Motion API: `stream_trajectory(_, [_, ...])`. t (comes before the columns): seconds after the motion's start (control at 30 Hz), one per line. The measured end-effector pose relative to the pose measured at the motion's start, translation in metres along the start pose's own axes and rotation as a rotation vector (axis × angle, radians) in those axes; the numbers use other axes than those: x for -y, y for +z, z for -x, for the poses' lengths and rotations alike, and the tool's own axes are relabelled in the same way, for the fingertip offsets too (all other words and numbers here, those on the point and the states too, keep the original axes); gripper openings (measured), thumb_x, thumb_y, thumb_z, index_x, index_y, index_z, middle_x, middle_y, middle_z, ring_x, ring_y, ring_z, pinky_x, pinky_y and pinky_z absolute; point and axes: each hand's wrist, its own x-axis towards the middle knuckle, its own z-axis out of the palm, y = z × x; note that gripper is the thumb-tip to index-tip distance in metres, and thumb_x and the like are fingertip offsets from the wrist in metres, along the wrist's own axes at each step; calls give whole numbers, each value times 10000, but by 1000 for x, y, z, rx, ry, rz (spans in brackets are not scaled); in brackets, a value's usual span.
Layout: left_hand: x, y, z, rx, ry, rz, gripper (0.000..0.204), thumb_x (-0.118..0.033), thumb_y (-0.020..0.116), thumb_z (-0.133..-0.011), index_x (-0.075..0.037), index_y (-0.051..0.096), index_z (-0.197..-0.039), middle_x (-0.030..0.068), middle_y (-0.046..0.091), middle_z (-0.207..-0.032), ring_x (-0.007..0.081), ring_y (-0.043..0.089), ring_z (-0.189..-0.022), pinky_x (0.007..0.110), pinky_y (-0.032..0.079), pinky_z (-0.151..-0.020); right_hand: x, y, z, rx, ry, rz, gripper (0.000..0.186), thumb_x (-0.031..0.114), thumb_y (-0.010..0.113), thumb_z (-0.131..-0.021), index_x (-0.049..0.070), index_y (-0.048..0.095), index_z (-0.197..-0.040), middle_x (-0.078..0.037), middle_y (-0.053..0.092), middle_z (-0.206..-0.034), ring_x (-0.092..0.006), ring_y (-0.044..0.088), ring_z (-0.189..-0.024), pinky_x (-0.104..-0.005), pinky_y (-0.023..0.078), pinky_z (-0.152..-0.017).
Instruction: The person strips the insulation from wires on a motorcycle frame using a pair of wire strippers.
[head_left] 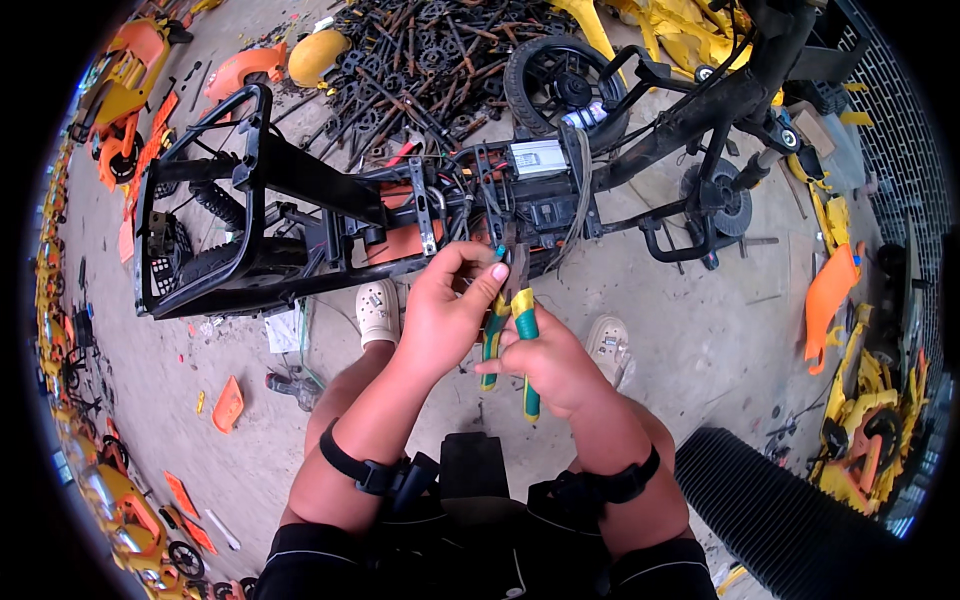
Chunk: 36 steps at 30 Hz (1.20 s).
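Note:
My right hand (550, 365) is wrapped round pliers (525, 312) with green and yellow handles, spread a little apart. Their dark jaws point away from me, toward the middle of a black scooter frame (315, 185). My left hand (440, 310) is closed in a pinch beside the jaws. A small teal piece (500, 254) shows at its fingertips; what exactly the fingers grip is hidden. Just beyond my hands, a silver box (538, 157) and a bundle of cables (580, 190) sit in the frame's open middle.
A heap of rusty metal parts (420, 80) and a black wheel (565, 90) lie beyond the frame. Orange and yellow panels (832, 300) line both sides. A black ribbed object (770, 510) stands at the lower right. An orange scrap (228, 405) lies on the left floor.

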Motion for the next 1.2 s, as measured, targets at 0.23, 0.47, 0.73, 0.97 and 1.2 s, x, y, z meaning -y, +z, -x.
stream_trajectory(0.23, [-8, -1, 2, 15, -3, 26, 152, -133, 660, -991, -7, 616, -1064, 2, 640, -819, 58, 572, -704, 233, 487, -617, -9, -1, 5, -5, -36, 63, 473, -60, 577, -813, 0, 500, -1277, -78, 566, -1119, -204, 594, -1006, -421, 571, -911])
stream_trajectory(0.47, [3, 2, 11, 39, 57, 104, 153, -106, 657, -989, 8, 628, -1087, 6, 657, -865, 49, 569, -775, 224, 475, -666, -18, -7, 7, -260, -225, 566, 451, -28, 576, -820, 43, 547, -1264, -84, 623, -1129, -197, 603, -1014, -325, 490, -852])
stream_trajectory(0.73, [11, -4, 18, 9, 93, -42, 211, -76, 691, -958, 14, 635, -1140, 17, 672, -920, 55, 588, -818, 233, 506, -718, -20, -4, 10, -278, -175, 593, 429, -7, 563, -834, 42, 550, -1260, -102, 630, -1114, -202, 612, -983, -337, 489, -862])
stream_trajectory(0.97, [1, 0, 25, 7, 82, -4, 209, -56, 702, -943, 26, 644, -1126, 29, 692, -949, 72, 626, -853, 234, 518, -754, -38, -8, 8, -300, -311, 663, 545, -8, 546, -854, 62, 464, -1388, -127, 616, -1129, -215, 621, -959, -344, 499, -860])
stream_trajectory(1.2, [1, 1, 30, 44, 96, -16, 227, -42, 701, -939, 21, 637, -1148, 24, 695, -976, 80, 630, -880, 239, 517, -778, -38, -5, 11, -318, -338, 679, 692, -20, 524, -811, 55, 361, -1479, -287, 539, -1330, -459, 543, -1229, -474, 449, -1010])
